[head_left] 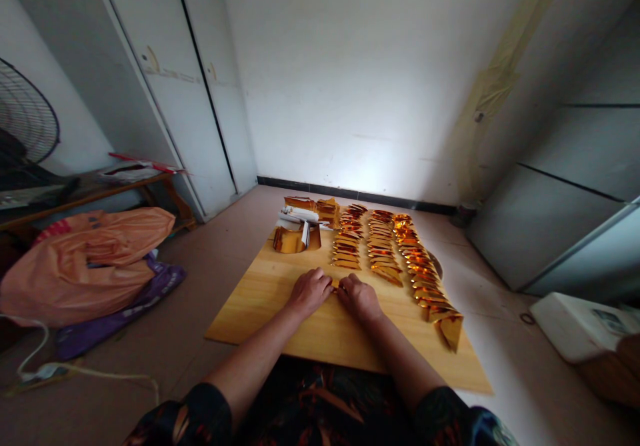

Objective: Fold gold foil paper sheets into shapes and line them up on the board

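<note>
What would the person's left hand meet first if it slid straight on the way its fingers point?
The left hand points rightward at the right hand, so it would probably meet those fingers and the small gold piece pinched between them almost at once.

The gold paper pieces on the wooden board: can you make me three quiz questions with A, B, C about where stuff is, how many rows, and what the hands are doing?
1. Where does the orange plastic bag lie?
A. left of the wooden board
B. on the board
C. right of the board

2. How many long rows of folded gold pieces lie on the board?
A. one
B. three
C. six

3. What are the left hand and right hand doing?
A. raised in the air
B. resting far apart
C. pressed together on the board over a small gold piece

Answers: 1 A, the bag sits on the floor at left. 2 B, three rows run side by side. 3 C, the fingertips meet over the piece.
</note>
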### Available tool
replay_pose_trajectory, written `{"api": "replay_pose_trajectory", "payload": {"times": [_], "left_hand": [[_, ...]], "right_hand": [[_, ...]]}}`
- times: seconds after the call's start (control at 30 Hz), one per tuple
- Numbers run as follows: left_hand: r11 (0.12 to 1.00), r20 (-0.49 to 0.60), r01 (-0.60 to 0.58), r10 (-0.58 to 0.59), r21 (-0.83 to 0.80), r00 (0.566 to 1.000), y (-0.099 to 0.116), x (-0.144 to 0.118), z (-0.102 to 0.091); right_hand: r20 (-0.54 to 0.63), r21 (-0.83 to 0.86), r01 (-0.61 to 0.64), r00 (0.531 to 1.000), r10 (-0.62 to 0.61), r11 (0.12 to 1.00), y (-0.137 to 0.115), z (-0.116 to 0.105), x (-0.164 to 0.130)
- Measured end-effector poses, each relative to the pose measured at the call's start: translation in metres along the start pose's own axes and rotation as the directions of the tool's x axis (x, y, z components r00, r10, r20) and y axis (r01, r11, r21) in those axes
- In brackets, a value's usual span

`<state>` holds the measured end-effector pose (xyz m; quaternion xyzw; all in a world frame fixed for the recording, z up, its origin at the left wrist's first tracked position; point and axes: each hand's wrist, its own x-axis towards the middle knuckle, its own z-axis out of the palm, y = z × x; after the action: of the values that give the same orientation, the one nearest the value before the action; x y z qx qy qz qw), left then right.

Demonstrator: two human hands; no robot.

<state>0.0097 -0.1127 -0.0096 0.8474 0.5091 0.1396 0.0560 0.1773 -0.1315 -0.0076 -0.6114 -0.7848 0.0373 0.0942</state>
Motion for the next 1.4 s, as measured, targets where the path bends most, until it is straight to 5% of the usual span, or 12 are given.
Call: {"api": "replay_pose_trajectory", "payload": {"times": [0.27, 0.4, 0.6, 1.1, 1.4], "left_hand": [[0.997, -0.009, 0.028, -0.028, -0.072, 1.000, 0.002, 0.000, 0.001], [0.946, -0.054, 0.201, -0.222, -0.255, 0.974, 0.009, 0.004, 0.002], [0.808, 0.040, 0.388, -0.414, -0.443, 0.909, 0.024, 0.010, 0.001], [0.798, 0.057, 0.380, -0.402, -0.468, 0.914, 0.028, 0.011, 0.003], [0.765, 0.026, 0.392, -0.442, -0.511, 0.896, 0.027, 0.010, 0.004]], "right_hand": [[-0.039, -0.128, 0.146, 0.988, -0.152, 0.981, 0.001, 0.010, -0.001], [-0.108, -0.146, 0.137, 0.982, -0.154, 0.980, 0.003, 0.009, -0.002], [-0.198, -0.117, 0.087, 0.974, -0.109, 0.989, 0.007, 0.015, -0.001], [-0.149, -0.164, -0.044, 0.989, 0.020, 0.985, 0.003, 0.008, -0.001], [-0.258, -0.068, -0.017, 0.966, -0.001, 0.998, 0.005, 0.015, -0.001]]}}
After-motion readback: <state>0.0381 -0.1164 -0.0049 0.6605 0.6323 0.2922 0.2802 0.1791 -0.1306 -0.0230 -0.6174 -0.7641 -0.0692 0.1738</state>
